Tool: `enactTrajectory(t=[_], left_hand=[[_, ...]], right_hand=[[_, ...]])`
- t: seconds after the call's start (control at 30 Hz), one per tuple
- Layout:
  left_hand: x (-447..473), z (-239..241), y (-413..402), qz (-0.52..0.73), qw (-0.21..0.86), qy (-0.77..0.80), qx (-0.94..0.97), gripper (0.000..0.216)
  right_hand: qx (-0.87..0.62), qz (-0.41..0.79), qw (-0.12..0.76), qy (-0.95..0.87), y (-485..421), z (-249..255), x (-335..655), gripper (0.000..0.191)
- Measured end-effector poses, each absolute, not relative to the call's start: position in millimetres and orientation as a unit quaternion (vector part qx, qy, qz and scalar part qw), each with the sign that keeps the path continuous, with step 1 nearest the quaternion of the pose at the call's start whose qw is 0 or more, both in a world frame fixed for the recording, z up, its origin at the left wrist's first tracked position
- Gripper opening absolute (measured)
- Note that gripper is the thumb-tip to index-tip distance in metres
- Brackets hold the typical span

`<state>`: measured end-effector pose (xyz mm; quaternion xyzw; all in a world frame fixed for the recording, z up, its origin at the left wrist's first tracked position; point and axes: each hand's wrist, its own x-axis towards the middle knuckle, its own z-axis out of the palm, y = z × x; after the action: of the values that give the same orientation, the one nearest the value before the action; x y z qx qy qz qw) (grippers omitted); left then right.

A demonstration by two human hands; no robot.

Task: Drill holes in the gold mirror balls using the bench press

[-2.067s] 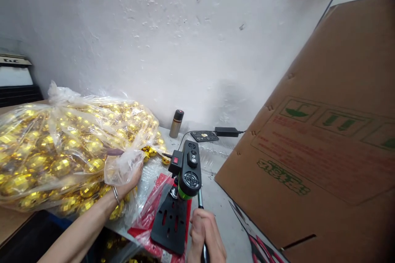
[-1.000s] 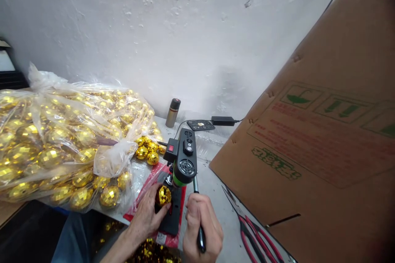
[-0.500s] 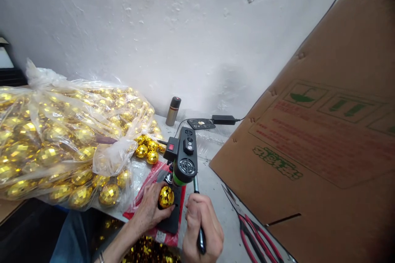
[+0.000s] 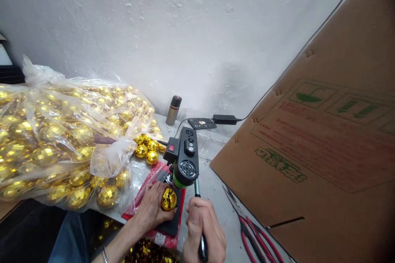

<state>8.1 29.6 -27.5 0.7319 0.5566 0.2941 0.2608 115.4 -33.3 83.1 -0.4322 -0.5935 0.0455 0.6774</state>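
My left hand (image 4: 152, 209) grips a small gold faceted ball (image 4: 168, 199) and holds it on the black base plate (image 4: 171, 225) under the head of a small black bench drill (image 4: 186, 163). My right hand (image 4: 203, 230) is closed around the drill's lever handle (image 4: 197, 192), just right of the ball. A big clear plastic bag (image 4: 61, 139) full of the same gold balls lies to the left, and a few loose gold balls (image 4: 147, 152) sit by its mouth.
A large brown cardboard sheet (image 4: 324, 148) leans along the right side. Red-handled pliers (image 4: 256, 238) lie near its foot. By the white wall stand a small metal bottle (image 4: 173, 110), a black power adapter (image 4: 224, 119) and a controller (image 4: 202, 123). More gold balls (image 4: 148, 252) lie below the table's edge.
My left hand left the bag and brought a gold ball onto the drill's base plate. Over the last second the ball shifted slightly right under the drill head; my right hand stayed on the lever.
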Motion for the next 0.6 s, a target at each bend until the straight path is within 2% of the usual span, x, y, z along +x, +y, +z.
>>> enactTrajectory(t=[0.27, 0.6], left_hand=[[8, -40, 31, 0.301, 0.261, 0.557, 0.729, 0.049], [11, -28, 30, 0.282, 0.278, 0.573, 0.718, 0.045]], right_hand=[[-0.462, 0.038, 0.681, -0.567, -37, 80, 107, 0.034], [-0.474, 0.047, 0.711, -0.517, -37, 70, 95, 0.04]])
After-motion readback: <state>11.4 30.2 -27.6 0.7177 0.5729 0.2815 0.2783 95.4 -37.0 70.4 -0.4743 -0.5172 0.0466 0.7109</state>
